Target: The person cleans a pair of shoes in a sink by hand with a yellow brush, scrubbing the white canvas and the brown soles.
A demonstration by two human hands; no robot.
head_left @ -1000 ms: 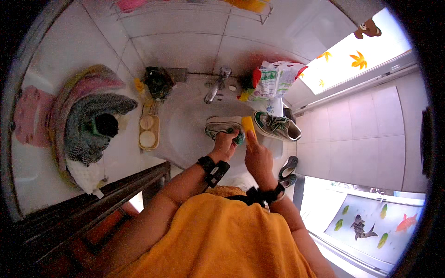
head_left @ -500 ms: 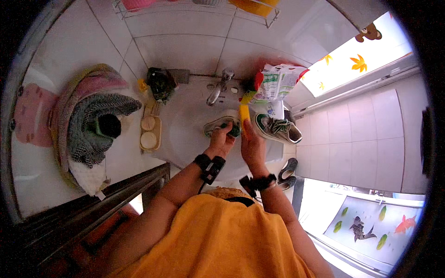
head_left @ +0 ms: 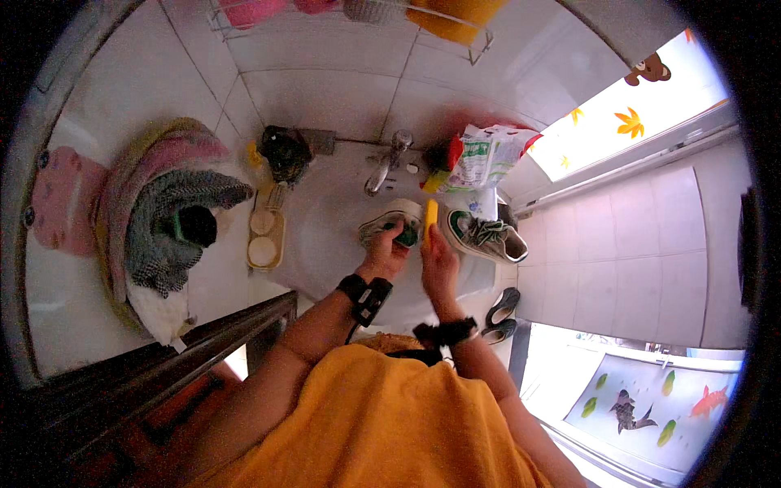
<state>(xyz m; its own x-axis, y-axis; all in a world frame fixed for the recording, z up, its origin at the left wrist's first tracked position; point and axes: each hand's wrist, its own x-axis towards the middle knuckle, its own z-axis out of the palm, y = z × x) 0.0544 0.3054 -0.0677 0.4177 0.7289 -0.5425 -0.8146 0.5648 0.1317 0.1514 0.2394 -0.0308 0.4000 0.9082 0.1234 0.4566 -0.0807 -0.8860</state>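
Over the white washbasin (head_left: 321, 191), my left hand (head_left: 386, 254) grips a wet-looking canvas sneaker (head_left: 376, 224) with a pale rubber rim and dark green parts. The thumb and fingers cover part of its upper. Just to its right, my right hand (head_left: 440, 264) is closed round a yellow scrub brush (head_left: 430, 216), held upright close beside the shoe's end. Whether its bristles touch the shoe cannot be made out. The matching green and off-white sneaker (head_left: 488, 233), laces on, rests on the basin's right side.
A chrome faucet (head_left: 379, 172) rises behind the shoe. A plastic packet (head_left: 482, 159) stands at the back right, a soap tray (head_left: 266, 240) at the left. Towels (head_left: 167, 215) lie farther left. Dark shoes (head_left: 503, 305) are on the floor, right.
The yellow scrub brush has come down a little toward me, with my right hand. The sneaker in my left hand has tilted slightly. The whole view has shifted a little.
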